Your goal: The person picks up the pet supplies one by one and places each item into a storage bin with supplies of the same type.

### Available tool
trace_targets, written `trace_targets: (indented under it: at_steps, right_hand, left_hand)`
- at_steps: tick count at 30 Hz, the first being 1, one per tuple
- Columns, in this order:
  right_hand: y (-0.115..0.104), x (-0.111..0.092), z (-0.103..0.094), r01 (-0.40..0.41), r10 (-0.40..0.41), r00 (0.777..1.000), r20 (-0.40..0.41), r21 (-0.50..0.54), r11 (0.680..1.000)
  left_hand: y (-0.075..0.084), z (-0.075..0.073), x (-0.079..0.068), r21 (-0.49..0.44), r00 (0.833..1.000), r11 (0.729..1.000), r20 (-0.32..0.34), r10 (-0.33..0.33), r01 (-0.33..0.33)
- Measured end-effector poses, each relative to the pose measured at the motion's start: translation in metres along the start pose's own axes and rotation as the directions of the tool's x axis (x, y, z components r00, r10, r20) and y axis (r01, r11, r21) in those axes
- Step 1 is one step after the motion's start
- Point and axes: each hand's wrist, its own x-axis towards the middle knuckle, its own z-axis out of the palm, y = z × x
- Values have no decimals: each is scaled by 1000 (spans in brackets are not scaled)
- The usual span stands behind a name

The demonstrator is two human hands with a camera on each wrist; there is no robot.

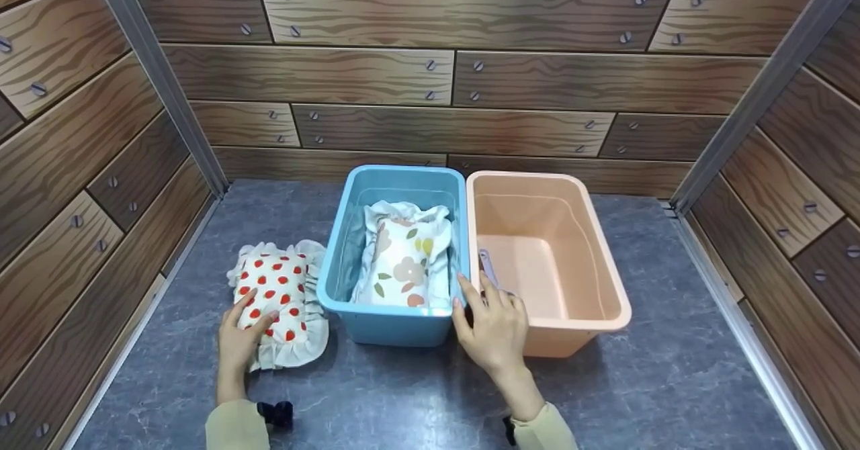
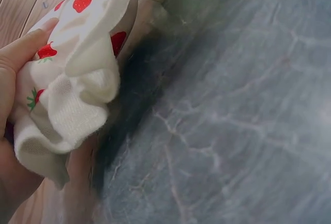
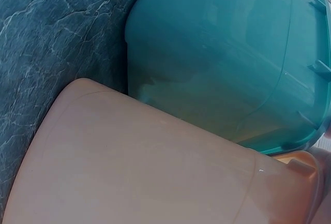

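My left hand (image 1: 236, 346) grips the near left side of a small white pillow with red strawberries (image 1: 272, 287) and a ruffled edge. In the left wrist view the thumb presses on top of the strawberry pillow (image 2: 77, 43); the fingers under it are hidden. My right hand (image 1: 496, 329) lies over the near corner where a blue bin (image 1: 396, 326) and a peach bin (image 1: 551, 342) meet, its fingers loosely spread at the rims. Inside the blue bin lies a white pillow with a flower print (image 1: 406, 268). Part of a lavender object (image 1: 488, 266) shows in the peach bin, beside the fingers.
Both bins stand side by side on a dark grey marbled floor (image 1: 376, 396). Wood-patterned panels (image 1: 430, 77) rise at the back and on both sides, with metal strips (image 1: 759, 356) along the edges. The strawberry pillow lies left of the blue bin.
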Motion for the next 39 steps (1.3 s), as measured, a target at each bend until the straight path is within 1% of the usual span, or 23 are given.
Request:
trace_targets:
  at_steps: [7, 15, 20, 28, 32, 39]
  right_hand:
    - [0, 0, 0, 0, 0, 1000, 8, 0, 1000]
    - [0, -1, 0, -4, 4, 1000, 2, 4, 1000]
    - [0, -1, 0, -5, 5, 1000, -6, 7, 1000]
    - [0, -1, 0, -8, 8, 1000, 6, 6, 1000]
    - [0, 0, 0, -7, 7, 1000, 15, 4, 1000]
    - [0, 0, 0, -7, 7, 1000, 17, 7, 1000]
  left_hand:
    - [4, -2, 0, -37, 999, 999, -42, 14, -16]
    - [12, -8, 1, -24, 999, 999, -39, 25, -26]
    - [17, -11, 2, -12, 999, 1000, -33, 12, -12]
    - [22, -11, 3, -10, 995, 999, -87, 42, -43]
    - [27, -12, 3, -7, 992, 999, -117, 46, -47]
    - [37, -15, 1, 7, 992, 999, -124, 38, -37]
